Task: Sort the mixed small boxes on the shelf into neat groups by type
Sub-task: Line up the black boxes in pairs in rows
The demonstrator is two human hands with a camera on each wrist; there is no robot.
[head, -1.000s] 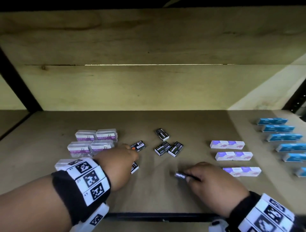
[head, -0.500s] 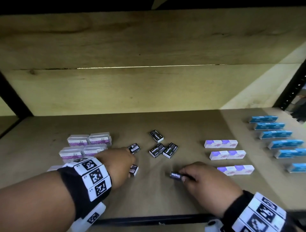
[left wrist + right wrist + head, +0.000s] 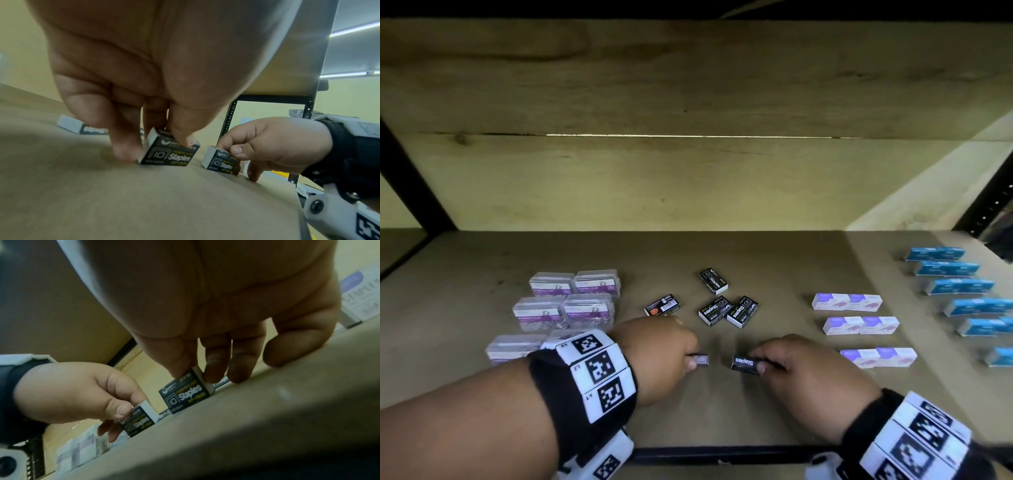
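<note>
Each hand pinches a small black staples box stood on its long edge on the shelf (image 3: 722, 411), near the front. My left hand (image 3: 690, 359) holds one box (image 3: 702, 360) (image 3: 168, 152) between thumb and fingers. My right hand (image 3: 762, 363) holds the other box (image 3: 744, 362) (image 3: 188, 394) a short gap to its right. Behind them lie three more black staples boxes (image 3: 714, 281) (image 3: 715, 310) (image 3: 742, 311), and one black box (image 3: 662, 304) with an orange dot lies label-down.
Clear paper-clip boxes (image 3: 571, 301) are grouped at the left, partly behind my left wrist. White-and-purple boxes (image 3: 847, 302) form three rows at the right. Blue boxes (image 3: 945, 269) line the far right. The shelf's black front edge (image 3: 722, 454) is close below my hands.
My left hand has slid right and toward the front with its black box, closing the gap to the box in my right hand. The right hand has hardly moved.
</note>
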